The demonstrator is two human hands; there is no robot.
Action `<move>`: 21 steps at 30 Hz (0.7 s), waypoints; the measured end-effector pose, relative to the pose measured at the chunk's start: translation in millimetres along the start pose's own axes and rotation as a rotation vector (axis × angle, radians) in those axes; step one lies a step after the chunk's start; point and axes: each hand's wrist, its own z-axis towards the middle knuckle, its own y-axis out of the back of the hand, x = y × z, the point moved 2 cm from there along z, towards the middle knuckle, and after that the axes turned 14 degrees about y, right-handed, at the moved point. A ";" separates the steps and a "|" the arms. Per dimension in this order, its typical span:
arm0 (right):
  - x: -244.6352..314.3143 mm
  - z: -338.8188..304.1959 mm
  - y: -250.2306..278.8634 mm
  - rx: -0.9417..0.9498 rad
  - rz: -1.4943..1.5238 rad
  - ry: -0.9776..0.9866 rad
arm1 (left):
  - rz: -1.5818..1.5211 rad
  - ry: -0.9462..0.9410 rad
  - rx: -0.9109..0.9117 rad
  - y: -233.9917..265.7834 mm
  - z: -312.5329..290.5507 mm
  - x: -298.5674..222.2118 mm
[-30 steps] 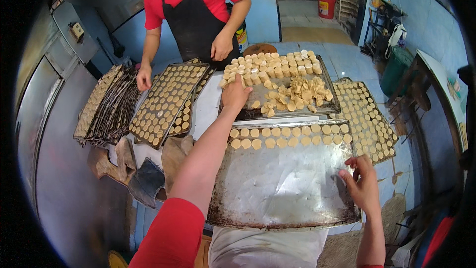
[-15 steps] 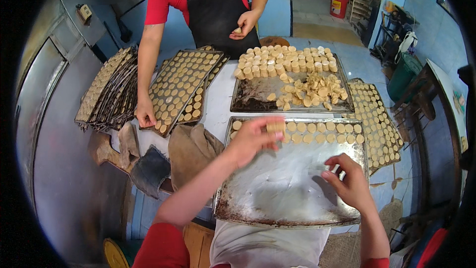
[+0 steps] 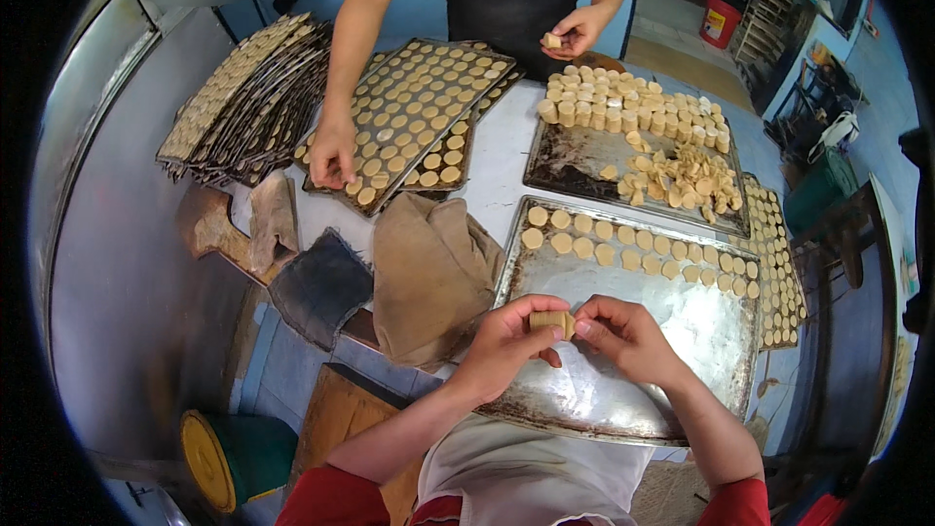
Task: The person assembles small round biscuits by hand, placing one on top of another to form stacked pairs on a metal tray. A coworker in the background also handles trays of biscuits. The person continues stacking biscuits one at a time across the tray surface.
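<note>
A short stack of pale dough discs [image 3: 547,320] lies sideways in my left hand [image 3: 499,351], whose fingers and thumb wrap around it. Pinched at the stack's right end are the fingertips of my right hand [image 3: 623,339], on the end disc. Both hands are above the near left part of a metal baking tray [image 3: 682,351]. Along the tray's far side run two rows of flat dough discs [image 3: 631,260], spaced slightly apart; the near part is bare, shiny metal.
Beyond stands a darker tray [image 3: 575,166] with stacked dough discs [image 3: 633,107] and a loose heap [image 3: 682,175]. Left are filled trays [image 3: 419,102], a tray pile [image 3: 243,102] and a brown cloth [image 3: 429,273]. Opposite, a co-worker's hand [image 3: 333,151] touches a tray's discs; the other holds dough.
My left hand came back from the disc rows toward me with the stack. My right hand moved left and closed on the stack's end. The view has shifted left and downward.
</note>
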 end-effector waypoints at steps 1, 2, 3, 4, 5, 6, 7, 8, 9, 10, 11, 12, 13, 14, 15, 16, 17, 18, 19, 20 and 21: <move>-3.8 7.0 2.5 0.009 -0.049 -0.016 | -0.065 0.013 0.005 2.9 -3.5 -0.1; -10.1 13.6 5.8 0.018 -0.098 -0.032 | -0.081 -0.011 -0.041 6.6 -7.5 -1.9; -23.9 20.0 12.3 -0.015 -0.418 0.135 | -0.096 -0.030 -0.080 8.8 -11.3 -5.3; -33.2 28.2 12.4 -0.059 -0.610 0.174 | -0.106 -0.053 -0.123 12.8 -14.6 -7.8; -36.7 35.0 12.7 -0.105 -0.801 0.213 | -0.063 -0.062 -0.154 18.9 -16.6 -8.0; -34.3 45.6 8.1 -0.079 -0.654 0.203 | -0.022 -0.075 -0.190 26.8 -19.0 -8.5; -30.7 56.2 -0.5 -0.058 -0.510 0.185 | 0.018 -0.084 -0.218 32.2 -19.7 -7.8; -27.9 65.2 -9.1 -0.039 -0.367 0.165 | 0.008 -0.087 -0.226 34.3 -19.4 -11.0; -26.3 74.2 -18.1 -0.050 -0.355 0.180 | -0.017 -0.087 -0.237 36.3 -19.3 -13.0; -28.1 83.3 -26.5 -0.065 -0.345 0.196 | -0.040 -0.087 -0.245 38.0 -17.7 -14.5; -32.3 90.5 -30.9 -0.081 -0.334 0.212 | -0.062 -0.086 -0.252 39.1 -16.4 -15.3; -37.8 97.0 -33.2 -0.093 -0.392 0.198 | -0.072 -0.101 -0.256 39.1 -16.7 -16.4; -37.9 97.5 -32.3 -0.077 -0.567 0.224 | -0.082 -0.115 -0.258 38.3 -16.5 -17.2; -37.5 97.0 -29.8 -0.062 -0.742 0.250 | -0.091 -0.129 -0.259 37.2 -15.8 -18.0; -32.9 98.6 -31.3 -0.043 -0.917 0.276 | -0.097 -0.126 -0.261 38.4 -15.0 -17.5; -28.2 97.0 -32.0 0.008 -0.767 0.221 | -0.103 -0.123 -0.262 39.6 -13.8 -16.9; -19.5 91.5 -30.8 0.057 -0.616 0.166 | -0.108 -0.120 -0.264 40.6 -12.7 -16.6; -10.5 85.7 -29.7 0.102 -0.468 0.105 | -0.108 -0.119 -0.259 40.0 -10.4 -16.4; -6.1 80.2 -31.5 0.116 -0.343 0.131 | -0.107 -0.116 -0.257 39.3 -8.6 -16.1; -2.9 74.3 -34.5 0.130 -0.218 0.155 | -0.106 -0.114 -0.256 38.8 -7.1 -15.3; -1.4 70.1 -35.8 0.137 -0.093 0.178 | -0.094 -0.117 -0.256 38.0 -5.9 -14.6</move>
